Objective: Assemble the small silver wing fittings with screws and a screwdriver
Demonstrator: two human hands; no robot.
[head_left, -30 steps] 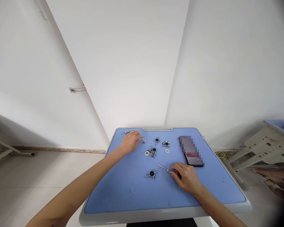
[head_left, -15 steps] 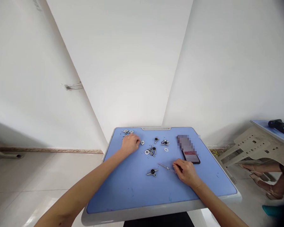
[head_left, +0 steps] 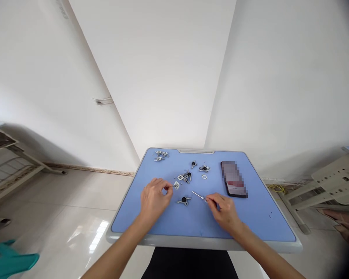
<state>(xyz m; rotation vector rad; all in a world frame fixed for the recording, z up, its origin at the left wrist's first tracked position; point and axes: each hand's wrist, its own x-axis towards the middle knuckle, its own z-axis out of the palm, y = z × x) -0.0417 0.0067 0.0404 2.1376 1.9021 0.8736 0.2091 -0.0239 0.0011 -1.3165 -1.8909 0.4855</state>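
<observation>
Between the thumb and fingers of my left hand is a small metal flange plate, pinched at its left edge just above the table. My right hand is closed on a thin screwdriver, its shaft pointing up and left; the fingers cover most of the handle. On the blue tabletop between my hands lies a metal fitting with a black round centre. Just beyond the plate, a cluster of similar fittings sits with a loose flange plate.
More metal fittings lie at the far left corner and at the back, near an oval gasket-like plate. A phone rests on the right. Beyond the blue table stands a white wall; other desks flank it.
My left hand has come back from the far left parts toward me, now with the flange plate. My right hand still grips the screwdriver, its tip turned slightly. The view has shifted.
</observation>
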